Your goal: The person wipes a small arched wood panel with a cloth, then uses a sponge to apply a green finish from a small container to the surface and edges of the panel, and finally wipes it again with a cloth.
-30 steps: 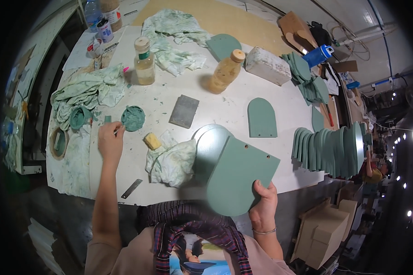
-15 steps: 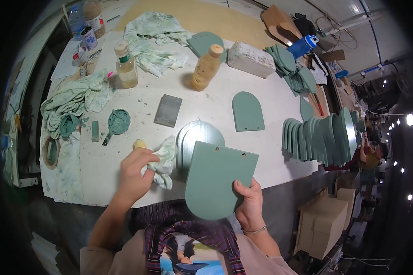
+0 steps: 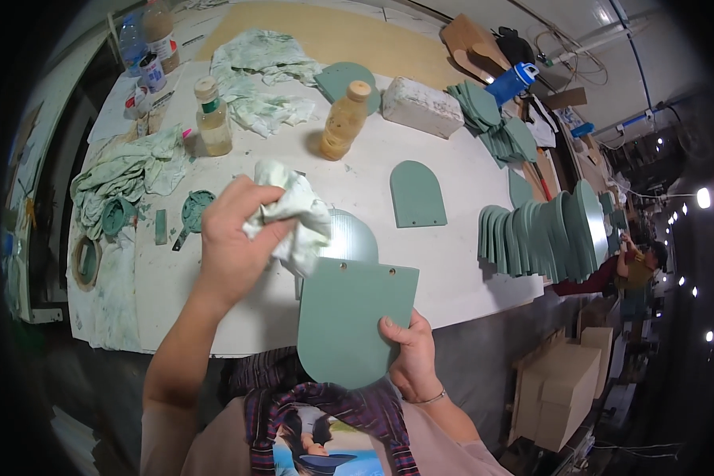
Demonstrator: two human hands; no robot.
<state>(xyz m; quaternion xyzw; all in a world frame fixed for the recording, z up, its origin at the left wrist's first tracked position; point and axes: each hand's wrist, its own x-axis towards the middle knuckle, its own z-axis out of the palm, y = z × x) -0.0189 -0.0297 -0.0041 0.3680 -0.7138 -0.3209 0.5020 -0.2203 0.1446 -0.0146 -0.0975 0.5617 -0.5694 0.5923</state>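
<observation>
My right hand (image 3: 411, 349) grips the lower right side of a green round-ended panel (image 3: 357, 321), its straight edge with two small holes facing away from me. Bunched in my left hand (image 3: 238, 230) is a pale, green-stained rag (image 3: 293, 222), held in the air just beyond the panel's upper left corner. Behind the panel a shiny round-topped piece (image 3: 353, 236) lies on the table, partly covered. Farther right, a similar green panel (image 3: 418, 194) lies flat by itself.
A long row of green panels (image 3: 531, 238) stands at the table's right edge. Two bottles (image 3: 345, 123) and a whitish block (image 3: 422, 107) stand farther back. To the left are stained cloths (image 3: 131, 170) and a scoop of green paste (image 3: 198, 210). Another person (image 3: 639, 266) is at far right.
My left hand has lifted the rag up and away from me, over the grey rectangular piece. The panel in my right hand has shifted slightly left and turned straighter.
</observation>
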